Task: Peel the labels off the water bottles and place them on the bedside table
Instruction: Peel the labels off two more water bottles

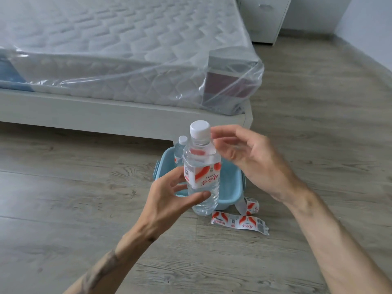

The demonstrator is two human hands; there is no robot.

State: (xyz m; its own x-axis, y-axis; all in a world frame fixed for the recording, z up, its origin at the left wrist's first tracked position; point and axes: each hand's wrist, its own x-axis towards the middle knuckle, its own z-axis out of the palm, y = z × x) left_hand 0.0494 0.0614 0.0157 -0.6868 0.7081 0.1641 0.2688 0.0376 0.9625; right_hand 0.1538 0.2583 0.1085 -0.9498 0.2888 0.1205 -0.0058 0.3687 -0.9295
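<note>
In the head view, the left hand is gripping a clear water bottle near the picture's centre, thumb across its lower body, holding it upright above a blue tub. The bottle's red-and-white label is lifting at one edge. The right hand is hovering at the bottle's three o'clock, fingers spread and grasping nothing. A second bottle is standing in the tub at the held bottle's ten o'clock. Two peeled labels are lying on the wooden floor at its five o'clock. A plastic-wrapped mattress is filling the eleven o'clock area.
</note>
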